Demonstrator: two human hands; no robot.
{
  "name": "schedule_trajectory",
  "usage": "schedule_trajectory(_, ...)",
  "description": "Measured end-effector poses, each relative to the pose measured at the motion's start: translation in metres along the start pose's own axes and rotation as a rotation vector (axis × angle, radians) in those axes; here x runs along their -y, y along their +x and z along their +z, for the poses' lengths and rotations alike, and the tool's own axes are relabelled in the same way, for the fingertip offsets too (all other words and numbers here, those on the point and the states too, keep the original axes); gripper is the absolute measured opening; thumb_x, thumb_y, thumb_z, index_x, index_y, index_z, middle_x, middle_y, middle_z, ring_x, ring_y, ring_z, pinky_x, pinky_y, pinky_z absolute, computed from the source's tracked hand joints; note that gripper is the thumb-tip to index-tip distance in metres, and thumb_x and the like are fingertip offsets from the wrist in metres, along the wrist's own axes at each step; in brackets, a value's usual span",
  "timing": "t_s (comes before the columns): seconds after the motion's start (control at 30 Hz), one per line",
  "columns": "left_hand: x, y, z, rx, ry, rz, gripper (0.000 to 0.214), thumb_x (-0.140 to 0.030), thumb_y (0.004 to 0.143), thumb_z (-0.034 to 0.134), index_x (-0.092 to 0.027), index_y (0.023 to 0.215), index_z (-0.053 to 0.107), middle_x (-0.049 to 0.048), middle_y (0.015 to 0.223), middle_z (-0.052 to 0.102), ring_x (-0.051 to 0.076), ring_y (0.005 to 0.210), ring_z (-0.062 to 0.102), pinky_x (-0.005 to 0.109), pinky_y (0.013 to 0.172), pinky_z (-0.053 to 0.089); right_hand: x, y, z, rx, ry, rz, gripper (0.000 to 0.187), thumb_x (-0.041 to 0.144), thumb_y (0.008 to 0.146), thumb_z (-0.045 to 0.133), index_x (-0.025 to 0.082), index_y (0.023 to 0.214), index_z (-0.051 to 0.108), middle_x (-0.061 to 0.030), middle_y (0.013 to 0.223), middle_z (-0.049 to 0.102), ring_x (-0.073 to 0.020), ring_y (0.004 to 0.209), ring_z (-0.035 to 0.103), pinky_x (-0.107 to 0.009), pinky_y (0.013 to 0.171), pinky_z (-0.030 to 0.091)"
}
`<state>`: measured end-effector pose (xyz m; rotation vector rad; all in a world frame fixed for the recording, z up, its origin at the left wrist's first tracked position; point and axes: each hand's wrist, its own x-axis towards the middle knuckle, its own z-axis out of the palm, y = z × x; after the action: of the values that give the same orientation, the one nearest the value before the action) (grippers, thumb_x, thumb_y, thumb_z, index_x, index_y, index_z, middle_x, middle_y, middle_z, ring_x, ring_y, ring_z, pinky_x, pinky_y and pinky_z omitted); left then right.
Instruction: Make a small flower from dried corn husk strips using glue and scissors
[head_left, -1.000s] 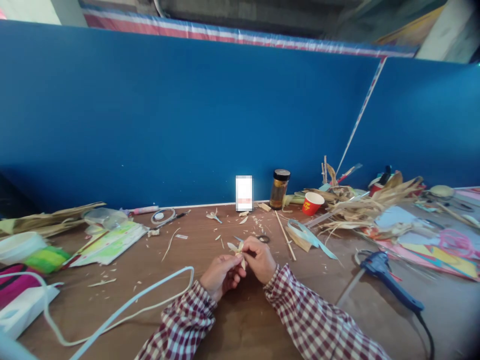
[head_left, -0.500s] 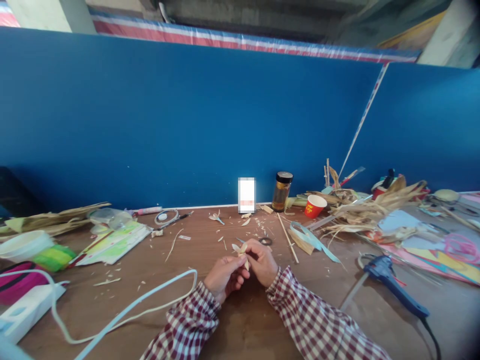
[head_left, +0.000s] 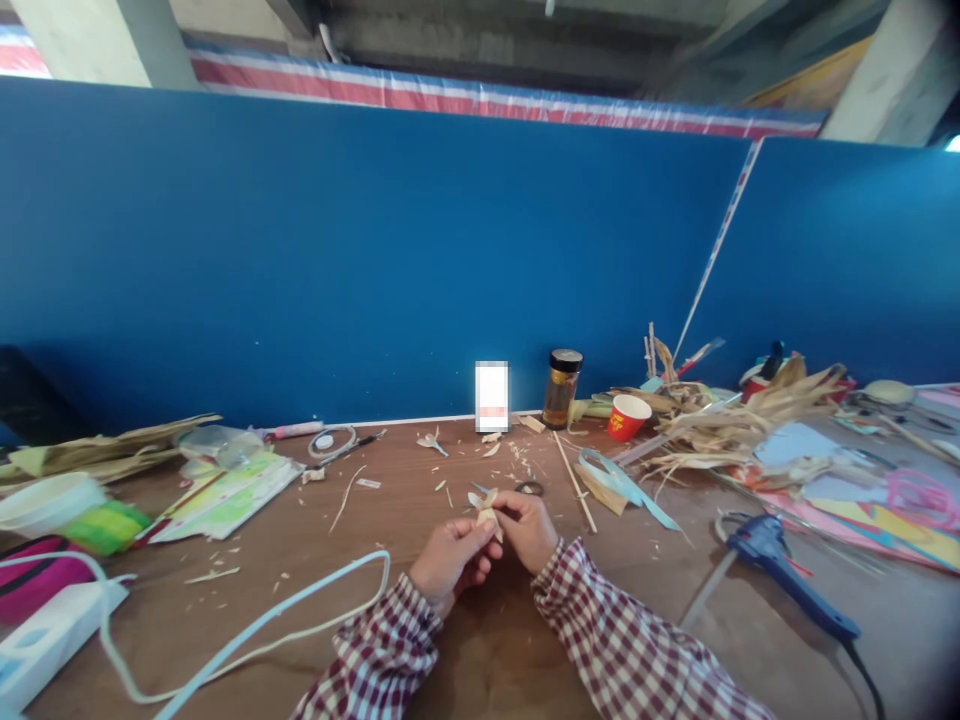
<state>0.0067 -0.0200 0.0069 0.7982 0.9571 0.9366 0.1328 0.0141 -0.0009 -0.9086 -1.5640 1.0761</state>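
Over the middle of the table, my left hand (head_left: 448, 560) and my right hand (head_left: 531, 532) meet, both closed around a small pale corn husk piece (head_left: 487, 516). It looks like a little cluster of petals, its tips poking up between my fingers; its lower part is partly hidden. My left thumb presses on its front, while the right fingertips pinch its side. Just beyond them lie scissors (head_left: 531, 488), their blades mostly hidden. Farther back rests a small husk flower (head_left: 431, 441) with a bluish stem.
At right are a blue glue gun (head_left: 795, 575), a heap of dry husks (head_left: 780, 410), a red paper cup (head_left: 628, 418) and a light blue ribbon (head_left: 630, 485). A lidded drink jar (head_left: 561, 392) stands by the blue partition (head_left: 337, 250). A white cable (head_left: 285, 605) loops left near a power strip (head_left: 56, 640).
The view has tilted up slightly. The right fingers have slid from the top of the husk piece to its side, so more of its tips show.
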Motion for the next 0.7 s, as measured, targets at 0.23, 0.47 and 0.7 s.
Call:
schedule_trajectory(0.23,0.0000,0.0023,0.0007,-0.067,0.039,0.016,0.031,-0.042,0.060,0.066,-0.012,0.068,0.058,0.0000,0.054,0.060,0.003,0.038,0.046,0.013,0.037,0.036,0.0014,0.0015,-0.0001,0.008,-0.030,-0.038,0.012,0.023,0.073,0.053,0.016,0.069,0.062,0.0005,0.065,0.059,-0.0115,0.063,0.052,-0.022,0.059,0.042)
schedule_trajectory(0.47,0.0009,0.0049,0.0008,-0.161,0.195,0.197,0.034,-0.045,0.062,0.062,-0.011,0.061,0.058,0.0012,0.052,0.059,0.004,0.038,0.045,0.016,0.038,0.034,-0.0024,0.0021,-0.0003,-0.006,0.005,0.024,0.012,0.023,0.071,0.056,0.016,0.080,0.060,-0.0012,0.069,0.062,-0.0126,0.060,0.055,-0.025,0.059,0.043)
schedule_trajectory(0.7,-0.0037,0.0025,-0.0025,-0.192,0.102,0.233,0.040,-0.050,0.068,0.055,-0.010,0.070,0.061,0.0018,0.053,0.057,0.006,0.041,0.046,0.017,0.040,0.035,0.0004,0.0021,-0.0029,-0.028,-0.004,0.022,0.012,0.026,0.072,0.057,0.016,0.075,0.060,0.0004,0.063,0.059,-0.0108,0.056,0.050,-0.023,0.054,0.039)
